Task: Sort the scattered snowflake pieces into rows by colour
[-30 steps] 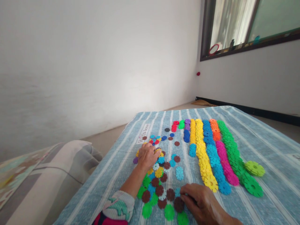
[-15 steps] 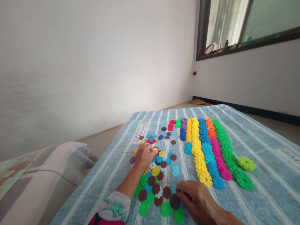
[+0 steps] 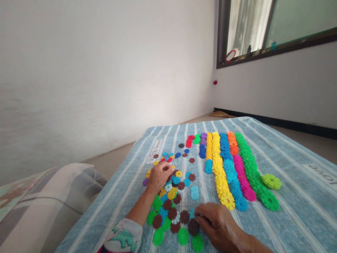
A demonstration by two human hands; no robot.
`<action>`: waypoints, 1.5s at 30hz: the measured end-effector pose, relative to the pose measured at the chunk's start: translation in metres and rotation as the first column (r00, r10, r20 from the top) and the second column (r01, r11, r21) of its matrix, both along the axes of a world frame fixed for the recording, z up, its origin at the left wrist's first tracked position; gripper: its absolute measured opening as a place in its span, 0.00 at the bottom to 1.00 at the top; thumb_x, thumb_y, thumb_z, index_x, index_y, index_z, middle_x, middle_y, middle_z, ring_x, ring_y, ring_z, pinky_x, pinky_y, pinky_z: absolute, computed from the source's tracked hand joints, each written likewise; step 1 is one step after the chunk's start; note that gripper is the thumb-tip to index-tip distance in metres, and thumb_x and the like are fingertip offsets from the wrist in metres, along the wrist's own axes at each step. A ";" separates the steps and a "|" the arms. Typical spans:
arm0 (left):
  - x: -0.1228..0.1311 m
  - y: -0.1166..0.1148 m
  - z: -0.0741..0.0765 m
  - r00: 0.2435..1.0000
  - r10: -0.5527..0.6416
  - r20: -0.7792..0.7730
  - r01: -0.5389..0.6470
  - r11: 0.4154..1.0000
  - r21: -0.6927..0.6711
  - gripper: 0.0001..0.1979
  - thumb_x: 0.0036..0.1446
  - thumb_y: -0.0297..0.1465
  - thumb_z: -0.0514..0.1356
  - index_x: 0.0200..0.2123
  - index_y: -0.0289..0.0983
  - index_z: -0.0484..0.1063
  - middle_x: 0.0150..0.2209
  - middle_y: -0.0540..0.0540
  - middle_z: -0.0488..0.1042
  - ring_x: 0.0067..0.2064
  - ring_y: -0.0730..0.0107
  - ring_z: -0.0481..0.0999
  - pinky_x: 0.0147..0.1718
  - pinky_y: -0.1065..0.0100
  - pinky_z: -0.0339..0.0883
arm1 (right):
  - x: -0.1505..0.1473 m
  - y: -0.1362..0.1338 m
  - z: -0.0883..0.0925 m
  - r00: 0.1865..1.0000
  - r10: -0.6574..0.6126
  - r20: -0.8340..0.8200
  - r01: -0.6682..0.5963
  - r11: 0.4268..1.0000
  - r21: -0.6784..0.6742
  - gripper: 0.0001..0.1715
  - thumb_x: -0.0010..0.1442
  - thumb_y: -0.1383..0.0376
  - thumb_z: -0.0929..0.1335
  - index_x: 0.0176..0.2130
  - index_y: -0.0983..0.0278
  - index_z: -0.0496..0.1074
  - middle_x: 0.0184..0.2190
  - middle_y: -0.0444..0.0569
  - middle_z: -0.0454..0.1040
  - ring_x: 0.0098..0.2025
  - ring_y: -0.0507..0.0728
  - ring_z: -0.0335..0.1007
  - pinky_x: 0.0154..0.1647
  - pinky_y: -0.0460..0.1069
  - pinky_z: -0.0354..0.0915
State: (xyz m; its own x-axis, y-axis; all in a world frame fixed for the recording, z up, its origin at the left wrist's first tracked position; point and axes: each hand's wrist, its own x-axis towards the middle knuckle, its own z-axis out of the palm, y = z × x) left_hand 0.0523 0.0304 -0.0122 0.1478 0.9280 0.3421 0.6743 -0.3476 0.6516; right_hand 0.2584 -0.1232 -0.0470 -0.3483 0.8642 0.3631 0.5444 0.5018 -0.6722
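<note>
My left hand (image 3: 158, 175) reaches over loose plastic snowflake discs, fingers bent and drawn together. At its fingertips shows a small yellow disc (image 3: 172, 167); whether it is pinched is hidden. Closer to me, my right hand (image 3: 222, 223) rests low with thumb and index finger curled together. Against those fingertips lie a light-blue disc (image 3: 192, 212) and a dark brown disc (image 3: 194, 227), and what the fingers hold is hidden. Between and below the hands spreads a mixed heap with brown discs (image 3: 172, 213), green discs (image 3: 158, 237) and a white disc (image 3: 167, 187).
Right of the heap run overlapping single-colour rows: yellow (image 3: 219, 175), blue (image 3: 232, 172), magenta (image 3: 243, 177), green (image 3: 250, 165). A lime-green stack (image 3: 271, 181) sits beside them. Everything lies on a striped blue cloth (image 3: 295, 218). A padded grey-and-white cover (image 3: 65, 189) is at left.
The whole view has shifted slightly, so things appear a little farther left. Both hands keep nearly the same place and pose over the discs.
</note>
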 end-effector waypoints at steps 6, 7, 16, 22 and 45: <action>0.000 0.000 -0.002 0.999 -0.021 -0.047 0.022 1.000 0.015 0.08 0.49 0.36 0.58 0.23 0.38 0.68 0.23 0.53 0.70 0.28 0.73 0.70 0.28 0.74 0.61 | -0.001 0.002 -0.001 1.000 -0.013 0.026 0.013 1.000 0.001 0.15 0.64 0.65 0.59 0.28 0.61 0.69 0.25 0.44 0.72 0.28 0.53 0.67 0.29 0.45 0.54; -0.001 0.000 -0.002 0.998 -0.029 -0.055 0.030 0.999 0.018 0.08 0.49 0.35 0.57 0.23 0.38 0.69 0.24 0.53 0.71 0.28 0.73 0.70 0.28 0.74 0.61 | -0.001 0.003 -0.001 0.999 -0.014 0.033 0.014 1.000 0.000 0.15 0.64 0.65 0.59 0.28 0.61 0.69 0.25 0.44 0.72 0.28 0.53 0.67 0.29 0.45 0.54; -0.004 0.003 -0.007 0.990 -0.063 -0.124 0.068 0.997 0.037 0.05 0.49 0.32 0.57 0.25 0.38 0.71 0.26 0.51 0.74 0.31 0.72 0.73 0.31 0.73 0.64 | 0.000 0.002 0.004 1.000 0.001 0.001 -0.001 1.000 -0.014 0.17 0.64 0.65 0.58 0.27 0.61 0.70 0.25 0.45 0.72 0.28 0.53 0.68 0.29 0.45 0.55; -0.005 0.004 -0.009 0.989 -0.052 -0.140 0.060 0.997 0.058 0.05 0.50 0.30 0.57 0.28 0.38 0.73 0.27 0.51 0.76 0.32 0.71 0.74 0.34 0.72 0.67 | 0.000 0.001 0.005 0.999 -0.006 0.050 0.007 1.000 -0.022 0.17 0.65 0.64 0.58 0.28 0.61 0.70 0.25 0.45 0.72 0.29 0.53 0.69 0.30 0.45 0.55; -0.008 0.005 -0.008 0.997 -0.013 -0.075 0.018 0.998 0.061 0.13 0.52 0.26 0.56 0.38 0.38 0.79 0.39 0.47 0.80 0.41 0.66 0.78 0.46 0.65 0.69 | 0.001 -0.002 0.001 0.999 -0.007 0.046 0.008 1.000 -0.028 0.19 0.67 0.63 0.57 0.28 0.62 0.68 0.25 0.45 0.71 0.28 0.53 0.67 0.30 0.46 0.57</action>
